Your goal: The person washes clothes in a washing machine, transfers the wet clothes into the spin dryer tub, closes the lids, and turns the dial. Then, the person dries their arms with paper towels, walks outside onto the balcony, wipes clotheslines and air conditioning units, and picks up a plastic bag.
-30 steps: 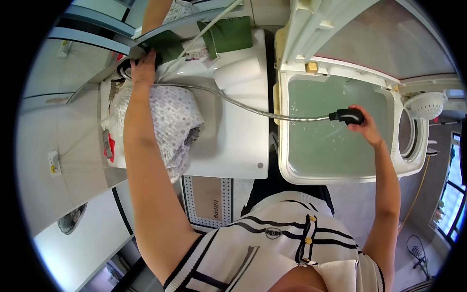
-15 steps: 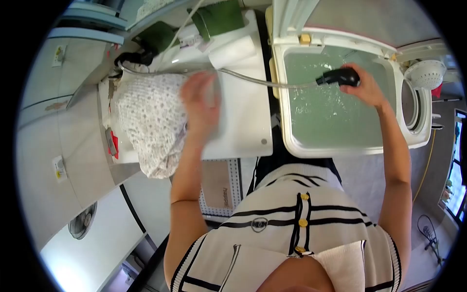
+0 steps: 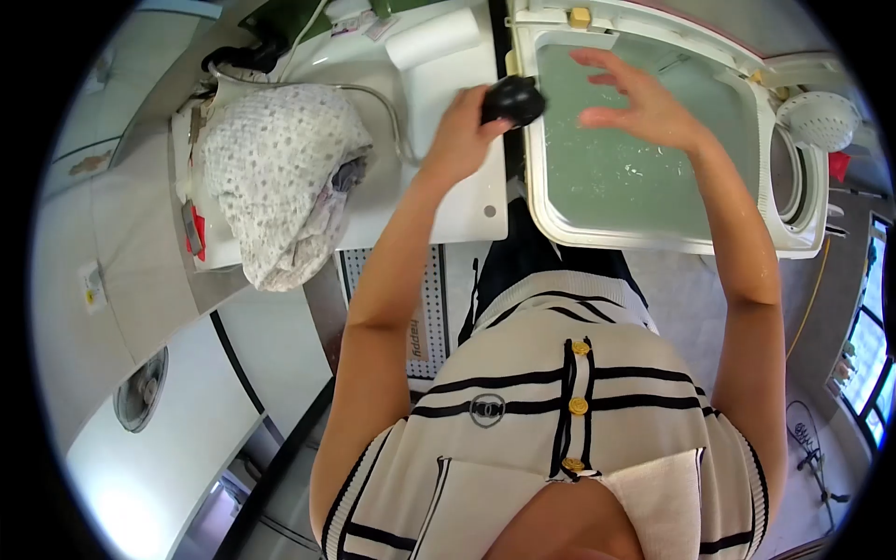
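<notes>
Colours and patterns: bundled cloth (image 3: 280,163), white with small grey spots; shower head (image 3: 513,101), black; water (image 3: 635,177), pale green; shirt (image 3: 635,383), cream with black stripes and gold buttons (image 3: 579,406); roll (image 3: 433,39), white; basket (image 3: 819,119), white with dark perforations.

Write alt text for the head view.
The left hand holds a black spray head at the rim of a washing tub; the right hand is open above its water. Patterned fabric lies bundled on the white sink.

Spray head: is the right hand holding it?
No, the left hand holds the spray head, while the right hand is open above the water.
</notes>
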Available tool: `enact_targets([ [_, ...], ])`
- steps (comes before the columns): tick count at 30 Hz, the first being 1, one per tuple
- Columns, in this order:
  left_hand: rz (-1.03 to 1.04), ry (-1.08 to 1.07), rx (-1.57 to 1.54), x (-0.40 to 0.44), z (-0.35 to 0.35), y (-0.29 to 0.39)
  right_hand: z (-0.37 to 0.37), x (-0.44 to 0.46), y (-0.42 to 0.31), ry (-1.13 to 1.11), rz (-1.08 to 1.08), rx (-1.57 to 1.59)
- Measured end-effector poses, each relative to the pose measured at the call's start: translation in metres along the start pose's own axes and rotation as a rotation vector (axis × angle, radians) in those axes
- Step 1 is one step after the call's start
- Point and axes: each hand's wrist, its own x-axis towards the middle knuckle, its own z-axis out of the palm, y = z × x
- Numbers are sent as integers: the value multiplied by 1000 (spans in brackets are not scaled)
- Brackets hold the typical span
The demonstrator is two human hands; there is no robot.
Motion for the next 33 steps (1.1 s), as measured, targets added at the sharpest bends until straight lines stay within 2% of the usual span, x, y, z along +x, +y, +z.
enact_targets([
  [2,33,43,152,-15,-15,-26,-19,-17,25,-31,173,99],
  [4,-163,-22,150,-25,-28,-47,-42,-29,68,-48,360,176],
  [7,-141,-1,228,-39,-29,-79,-54,-61,111,-203,495,-772],
  [10,-167,25,269,-44,-19,-91,-60,-86,130,-56,435,-226],
  [13,-224,48,258,-46,-15,-95,-77,-96,104,106,474,288],
  [18,-277,90,343,-49,-10,-75,-41,-91,195,-114,704,357],
  [19,-292,86,349,-48,-9,-72,-37,-92,199,-421,473,-213],
  [21,-325,89,358,-49,-6,-79,-26,-90,205,-458,392,-599],
  [23,-255,205,584,-58,-5,-96,-17,-88,203,14,712,-186],
  [24,-218,266,697,-55,1,-95,-24,-91,205,-57,540,-149],
  [26,-136,487,698,-26,1,-22,-39,-101,206,-196,195,-80],
  [27,57,566,661,-3,9,38,-42,-109,184,-126,248,-466],
  [28,240,641,623,23,23,108,-47,-112,178,-111,264,-503],
  [29,453,687,710,50,35,174,-51,-115,172,-96,280,-539],
  [31,714,794,859,101,54,274,-67,-111,198,-191,246,75],
  [32,850,907,842,135,64,312,-75,-119,197,-57,36,-257],
  [33,733,883,966,165,69,340,-78,-134,191,91,-185,-578],
])
